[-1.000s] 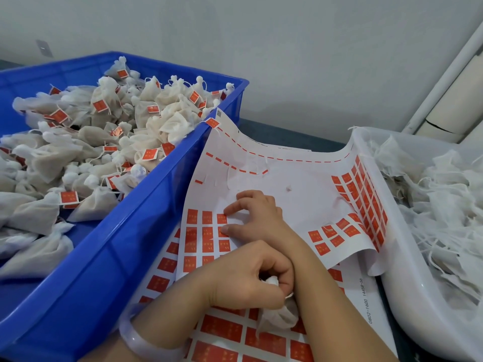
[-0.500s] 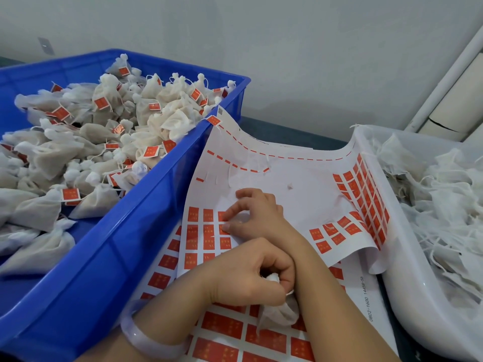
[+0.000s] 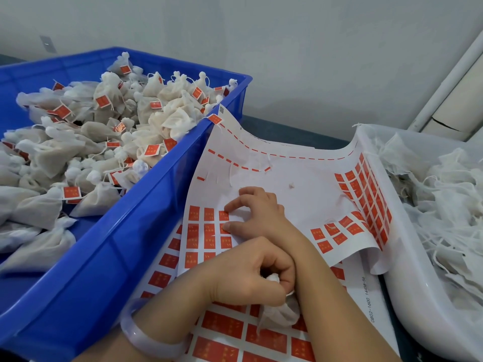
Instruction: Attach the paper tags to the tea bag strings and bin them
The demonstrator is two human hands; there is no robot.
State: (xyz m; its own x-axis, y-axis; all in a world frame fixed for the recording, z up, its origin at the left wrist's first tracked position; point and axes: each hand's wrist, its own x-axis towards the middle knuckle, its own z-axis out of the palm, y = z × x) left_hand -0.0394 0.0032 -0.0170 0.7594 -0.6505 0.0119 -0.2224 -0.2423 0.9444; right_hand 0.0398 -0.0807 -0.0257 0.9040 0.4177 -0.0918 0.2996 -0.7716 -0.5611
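A white sticker sheet [image 3: 300, 197] with rows of red paper tags [image 3: 209, 231] lies between two bins. My right hand [image 3: 257, 212] rests on it, thumb and forefinger picking at a red tag at the edge of the left tag block. My left hand [image 3: 251, 273] sits nearer me, fingers curled round a white tea bag [image 3: 281, 309] whose pouch sticks out under the fist. The blue bin [image 3: 125, 231] on the left holds several tagged tea bags [image 3: 104, 142]. A white bin [image 3: 418, 296] on the right holds untagged bags [image 3: 449, 205].
A second tag sheet [image 3: 235, 333] lies under the first, nearest me. A grey wall stands behind the bins, and a white pipe [image 3: 449, 79] runs up at the far right. The dark table edge [image 3: 287, 131] shows between the bins.
Both hands keep almost the same places. The right hand's fingers shift slightly on the red tag; the left keeps its grip on the tea bag.
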